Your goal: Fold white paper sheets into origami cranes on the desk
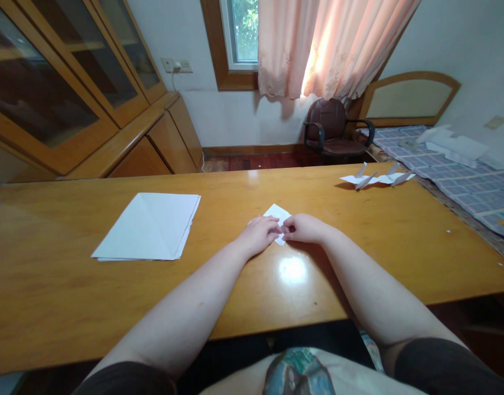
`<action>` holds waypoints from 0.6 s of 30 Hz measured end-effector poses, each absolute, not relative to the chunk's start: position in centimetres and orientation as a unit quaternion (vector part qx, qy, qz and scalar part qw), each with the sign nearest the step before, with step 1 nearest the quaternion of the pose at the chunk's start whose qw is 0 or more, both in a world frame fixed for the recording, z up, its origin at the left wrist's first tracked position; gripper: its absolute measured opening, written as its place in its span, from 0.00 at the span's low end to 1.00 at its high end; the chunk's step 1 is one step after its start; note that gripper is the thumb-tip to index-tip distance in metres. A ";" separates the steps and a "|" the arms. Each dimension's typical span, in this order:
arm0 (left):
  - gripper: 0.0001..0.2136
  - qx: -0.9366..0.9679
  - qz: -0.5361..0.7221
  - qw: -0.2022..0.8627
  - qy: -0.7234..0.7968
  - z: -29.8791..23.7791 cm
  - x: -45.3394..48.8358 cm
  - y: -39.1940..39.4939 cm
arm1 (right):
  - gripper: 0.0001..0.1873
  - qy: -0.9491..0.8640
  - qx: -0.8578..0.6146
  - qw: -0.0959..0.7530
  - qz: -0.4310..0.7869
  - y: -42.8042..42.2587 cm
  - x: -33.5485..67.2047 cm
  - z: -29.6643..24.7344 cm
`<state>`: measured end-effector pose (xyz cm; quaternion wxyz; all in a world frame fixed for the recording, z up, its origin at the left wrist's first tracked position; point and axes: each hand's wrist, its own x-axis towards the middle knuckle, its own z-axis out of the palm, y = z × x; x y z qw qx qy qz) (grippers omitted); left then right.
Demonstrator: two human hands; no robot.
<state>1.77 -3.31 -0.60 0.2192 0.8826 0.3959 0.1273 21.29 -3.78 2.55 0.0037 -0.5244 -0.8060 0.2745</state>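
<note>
A small folded white paper [275, 213] lies on the wooden table [50, 274], its corners showing above and below my hands. My left hand [258, 235] and my right hand [303, 228] meet over it, and the fingertips of both pinch its folded edges. Most of the middle of the paper is hidden by my fingers. To the left of my hands lies a stack of white paper sheets [147, 227] with a diagonal crease. Near the far edge on the right stand several folded paper cranes [376, 178].
A glass-fronted wooden cabinet [50, 82] stands at the far left. A dark leather armchair [328, 131] sits beyond the table, under a window with a peach curtain [338, 49]. At right, a bed with a checked cover [470, 192] holds white paper pieces [453, 145].
</note>
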 end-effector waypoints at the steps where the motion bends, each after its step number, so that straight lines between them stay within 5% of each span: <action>1: 0.07 0.883 0.127 0.217 0.395 -0.6 1.8 -3.3 | 0.08 -0.803 -0.528 0.002 0.276 -3.8 21.2 2.5; 18: 0.11 0.890 0.121 0.205 0.390 -0.5 1.7 -3.6 | 0.11 -0.789 -0.529 -0.007 0.312 -3.8 20.9 2.6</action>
